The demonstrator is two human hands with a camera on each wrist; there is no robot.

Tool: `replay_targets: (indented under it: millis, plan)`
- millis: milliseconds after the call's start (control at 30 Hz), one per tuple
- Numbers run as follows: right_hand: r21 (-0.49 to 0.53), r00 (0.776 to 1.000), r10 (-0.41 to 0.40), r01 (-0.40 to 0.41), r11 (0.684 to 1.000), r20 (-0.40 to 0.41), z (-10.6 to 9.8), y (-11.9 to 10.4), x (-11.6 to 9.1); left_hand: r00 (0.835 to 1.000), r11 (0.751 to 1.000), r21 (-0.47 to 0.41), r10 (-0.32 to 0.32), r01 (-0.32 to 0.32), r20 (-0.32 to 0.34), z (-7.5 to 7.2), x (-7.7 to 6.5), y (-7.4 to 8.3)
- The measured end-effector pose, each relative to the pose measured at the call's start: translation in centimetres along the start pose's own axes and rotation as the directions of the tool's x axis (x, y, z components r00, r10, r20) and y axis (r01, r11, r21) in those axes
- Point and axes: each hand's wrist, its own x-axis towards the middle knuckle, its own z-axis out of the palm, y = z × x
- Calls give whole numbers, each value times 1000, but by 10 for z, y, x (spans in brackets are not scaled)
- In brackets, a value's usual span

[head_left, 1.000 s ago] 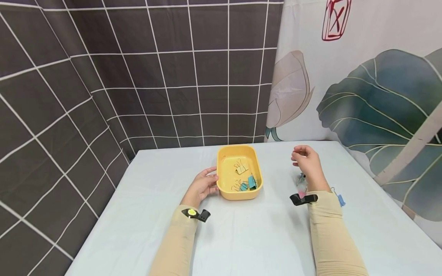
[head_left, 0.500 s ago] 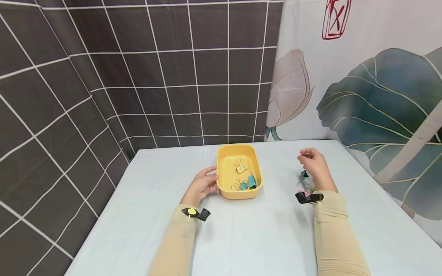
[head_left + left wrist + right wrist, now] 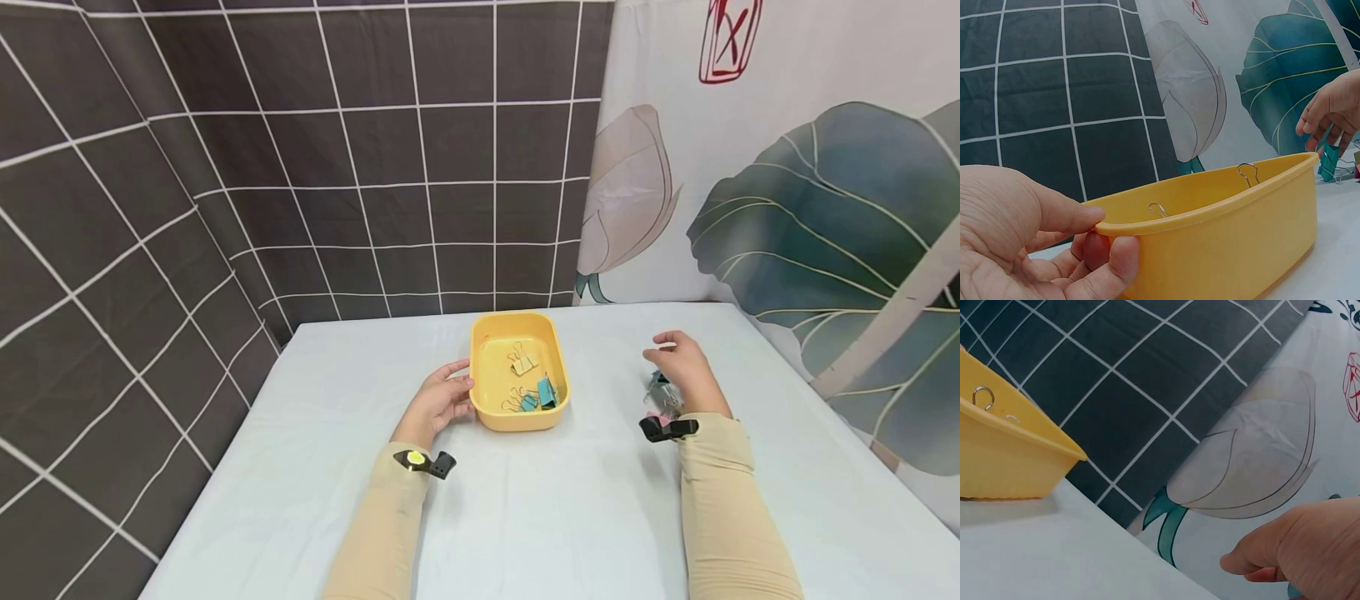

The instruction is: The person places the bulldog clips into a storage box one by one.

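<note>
A yellow plastic tub (image 3: pixel 520 421) stands on the white table, with my left hand (image 3: pixel 438 404) at its left side. In the left wrist view the thumb lies on the rim and the curled fingers (image 3: pixel 1124 256) grip it from outside. Inside lie a pale yellow binder clip (image 3: pixel 522 363) and teal binder clips (image 3: pixel 547 393), their wire handles partly above the rim in the left wrist view. My right hand (image 3: pixel 681 365) hovers loosely bent over a teal binder clip (image 3: pixel 1329 161), its fingertips right at the clip's top, with a gap between thumb and forefinger.
Beside the right wrist, partly hidden by it, are a pink clip (image 3: pixel 660 417) and silver wire handles. A dark grid-patterned cloth (image 3: pixel 360 167) hangs behind and to the left. A floral cloth (image 3: pixel 810 225) hangs at the back right.
My right hand has moved right, then slightly lower, over the loose clips. The blue clip seen earlier at the far right is hidden behind the sleeve. The left hand and tub stay put.
</note>
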Motion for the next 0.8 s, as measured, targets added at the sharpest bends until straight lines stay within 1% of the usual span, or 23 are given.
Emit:
replay_targets:
  millis: [133,233,500,667,800]
  plan:
    - [-36,999,-1,2,999,37,-1,1,1,1000,1000,5,0,0,-3,0,0,0]
    - [-47,999,-8,11,999,44,-2,1,1,1000,1000,2,-1,1,-6,0,-1,0]
    - [-86,998,1,5,996,71,0,5,3,1000,1000,-1,4,-4,2,1,-2,0]
    - [-125,994,-45,58,990,97,2,6,1,1000,1000,-9,6,-6,1,1,-2,1]
    - [-157,989,-79,98,983,124,6,7,2,1000,1000,2,6,-6,-1,1,-2,1]
